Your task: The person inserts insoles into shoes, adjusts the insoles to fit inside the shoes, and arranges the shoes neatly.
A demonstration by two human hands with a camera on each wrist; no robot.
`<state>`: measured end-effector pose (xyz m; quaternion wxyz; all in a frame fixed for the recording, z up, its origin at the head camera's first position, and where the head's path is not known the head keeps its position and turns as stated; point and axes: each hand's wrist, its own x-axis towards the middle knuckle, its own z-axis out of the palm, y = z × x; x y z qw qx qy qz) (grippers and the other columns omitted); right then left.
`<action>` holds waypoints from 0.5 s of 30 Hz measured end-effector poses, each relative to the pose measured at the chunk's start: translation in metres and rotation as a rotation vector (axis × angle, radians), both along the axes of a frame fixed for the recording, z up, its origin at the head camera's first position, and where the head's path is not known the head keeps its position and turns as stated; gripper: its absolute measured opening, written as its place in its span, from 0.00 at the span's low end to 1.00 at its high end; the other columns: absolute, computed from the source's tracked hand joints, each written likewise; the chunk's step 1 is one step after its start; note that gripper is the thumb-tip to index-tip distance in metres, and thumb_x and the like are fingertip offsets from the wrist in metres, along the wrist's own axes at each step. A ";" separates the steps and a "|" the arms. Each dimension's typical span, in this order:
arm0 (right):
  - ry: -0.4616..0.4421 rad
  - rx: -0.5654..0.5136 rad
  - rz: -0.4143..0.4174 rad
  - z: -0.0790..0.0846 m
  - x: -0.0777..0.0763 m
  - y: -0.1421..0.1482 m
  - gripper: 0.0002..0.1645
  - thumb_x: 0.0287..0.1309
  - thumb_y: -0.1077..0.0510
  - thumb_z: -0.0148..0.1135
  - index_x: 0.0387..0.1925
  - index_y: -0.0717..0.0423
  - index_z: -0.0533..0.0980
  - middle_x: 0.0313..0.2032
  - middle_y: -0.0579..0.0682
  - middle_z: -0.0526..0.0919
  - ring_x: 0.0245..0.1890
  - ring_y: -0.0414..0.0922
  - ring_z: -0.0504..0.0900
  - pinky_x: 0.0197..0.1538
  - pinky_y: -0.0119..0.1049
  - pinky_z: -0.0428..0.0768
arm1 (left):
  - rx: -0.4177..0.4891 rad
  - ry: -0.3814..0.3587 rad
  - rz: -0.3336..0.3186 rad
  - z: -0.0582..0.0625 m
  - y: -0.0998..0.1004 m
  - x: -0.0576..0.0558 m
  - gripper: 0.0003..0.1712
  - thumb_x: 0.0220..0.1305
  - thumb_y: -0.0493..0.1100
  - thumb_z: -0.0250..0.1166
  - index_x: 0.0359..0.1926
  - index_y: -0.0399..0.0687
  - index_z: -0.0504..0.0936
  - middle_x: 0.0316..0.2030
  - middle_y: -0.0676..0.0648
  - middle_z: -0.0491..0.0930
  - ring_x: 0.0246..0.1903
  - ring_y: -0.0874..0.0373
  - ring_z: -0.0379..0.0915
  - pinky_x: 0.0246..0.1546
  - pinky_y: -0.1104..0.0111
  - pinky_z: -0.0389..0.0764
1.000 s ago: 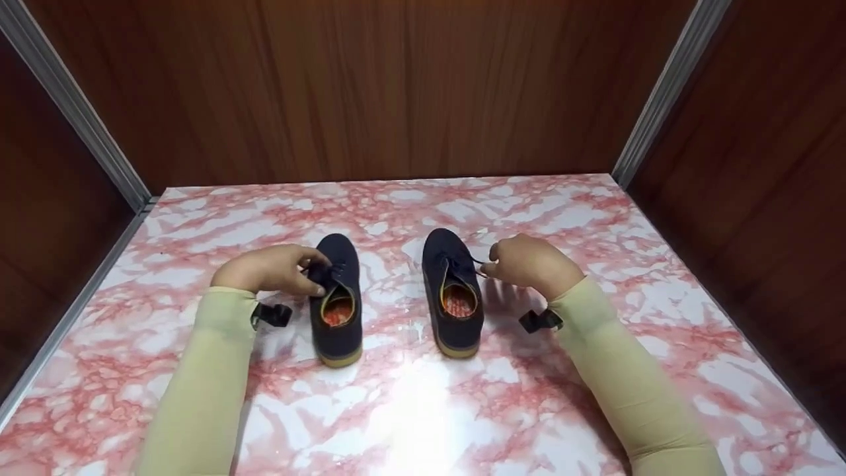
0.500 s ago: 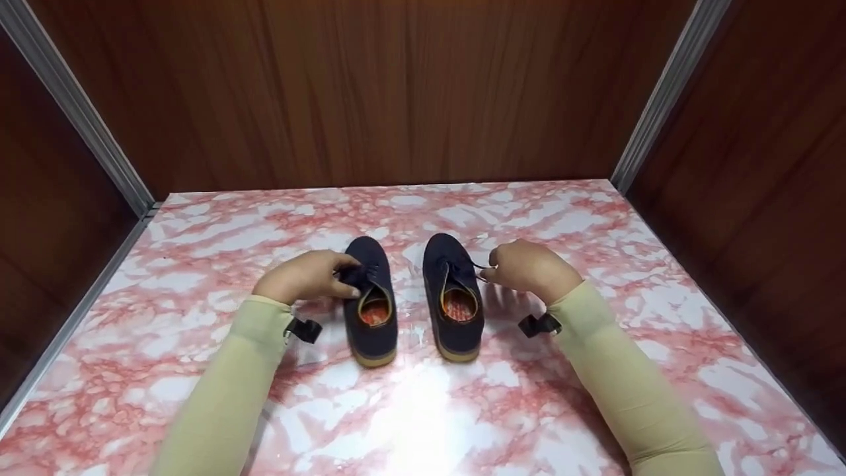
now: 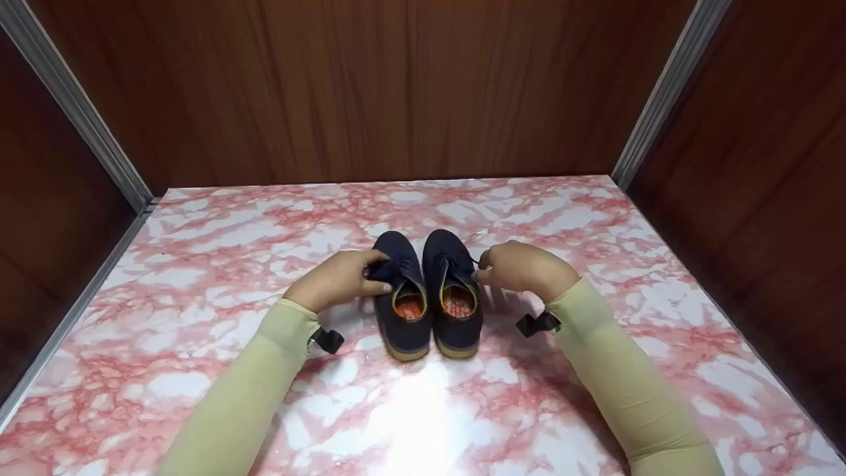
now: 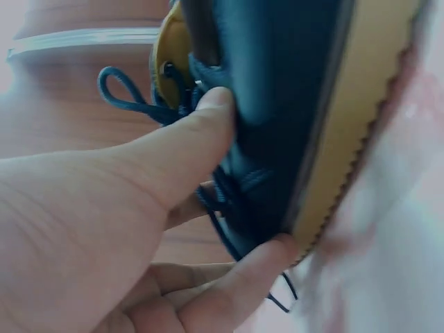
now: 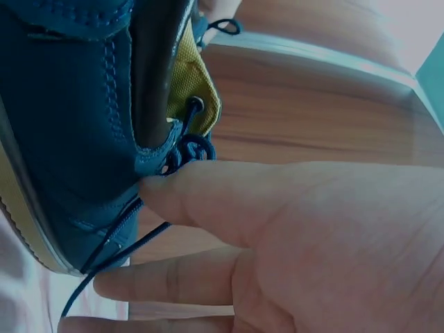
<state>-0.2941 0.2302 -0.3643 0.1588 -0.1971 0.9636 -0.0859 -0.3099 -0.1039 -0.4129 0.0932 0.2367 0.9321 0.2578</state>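
A pair of dark navy lace-up shoes with tan soles stands side by side, toes away from me. My left hand [image 3: 344,276] holds the left shoe [image 3: 405,330]. In the left wrist view its thumb lies against the shoe's side below the laces [image 4: 229,201], and a lower finger touches the sole edge near the toe. At the outer side of the right shoe [image 3: 458,330] is my right hand [image 3: 529,268]. The right wrist view has its thumb touching the shoe beside the laces [image 5: 132,225], with the lower fingers extended past the loose lace end.
The shoes stand on a table [image 3: 198,370] with a red-and-white marbled top. Brown wood-look panels [image 3: 396,92] rise at the back and both sides, joined by grey metal corner posts [image 3: 667,92]. Bright glare lies on the near middle of the tabletop.
My left hand has moved right with the left shoe, bringing it up beside the right shoe. The right shoe has stayed in place, and my right hand has shifted slightly closer to it.
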 end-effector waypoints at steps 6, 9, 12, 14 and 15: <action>-0.002 -0.028 0.054 0.001 -0.001 0.003 0.25 0.73 0.44 0.59 0.58 0.57 0.85 0.48 0.56 0.92 0.46 0.50 0.87 0.57 0.51 0.83 | 0.021 -0.011 -0.019 0.007 -0.004 0.001 0.40 0.73 0.56 0.72 0.79 0.49 0.72 0.72 0.37 0.79 0.70 0.40 0.77 0.77 0.45 0.72; -0.089 -0.074 0.081 0.005 0.000 0.008 0.43 0.67 0.43 0.67 0.78 0.54 0.71 0.64 0.60 0.86 0.63 0.56 0.85 0.70 0.56 0.80 | 0.003 -0.053 -0.017 0.020 -0.016 0.004 0.40 0.73 0.57 0.72 0.78 0.48 0.71 0.75 0.34 0.76 0.70 0.37 0.77 0.75 0.43 0.73; -0.207 -0.105 0.108 0.008 0.002 0.012 0.63 0.60 0.43 0.77 0.88 0.51 0.54 0.77 0.63 0.75 0.76 0.59 0.77 0.78 0.58 0.73 | -0.053 -0.155 -0.057 0.031 -0.024 0.011 0.42 0.69 0.57 0.75 0.78 0.56 0.68 0.73 0.35 0.76 0.64 0.39 0.81 0.68 0.44 0.78; -0.251 -0.107 0.128 0.007 0.004 0.009 0.71 0.55 0.45 0.83 0.89 0.53 0.50 0.80 0.63 0.70 0.80 0.59 0.72 0.81 0.57 0.70 | -0.091 -0.221 -0.108 0.033 -0.023 0.015 0.51 0.65 0.55 0.78 0.82 0.58 0.62 0.76 0.35 0.74 0.67 0.42 0.80 0.70 0.45 0.77; -0.253 -0.095 0.139 0.006 0.005 0.007 0.74 0.53 0.44 0.85 0.89 0.56 0.49 0.82 0.64 0.68 0.81 0.59 0.70 0.82 0.57 0.68 | -0.101 -0.244 -0.133 0.032 -0.021 0.017 0.55 0.62 0.54 0.79 0.84 0.56 0.59 0.77 0.35 0.72 0.70 0.42 0.77 0.73 0.45 0.75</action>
